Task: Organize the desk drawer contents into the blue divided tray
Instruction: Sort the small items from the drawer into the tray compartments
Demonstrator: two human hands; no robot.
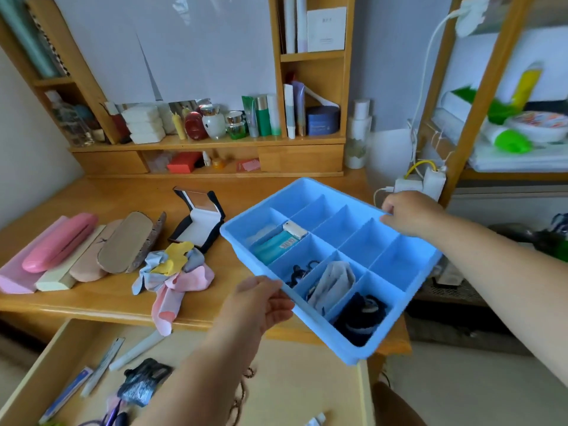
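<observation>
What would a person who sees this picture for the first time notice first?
First the blue divided tray, held tilted above the desk's right end, the left hand gripping its near rim and the right hand its far rim. Some of its compartments hold a teal tube, a grey cloth and dark hair ties. Left of it lies a pile of coloured cloths, and below is the open drawer.

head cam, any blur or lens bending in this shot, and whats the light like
Head view: the right-side shelf unit is smeared by blur, while the blue divided tray gripped by the left hand and right hand is fairly sharp; wide-angle bending bows the wooden hutch uprights near the edges; light is soft and even, with faint reflections on the white panel, no harsh shadows.
</observation>
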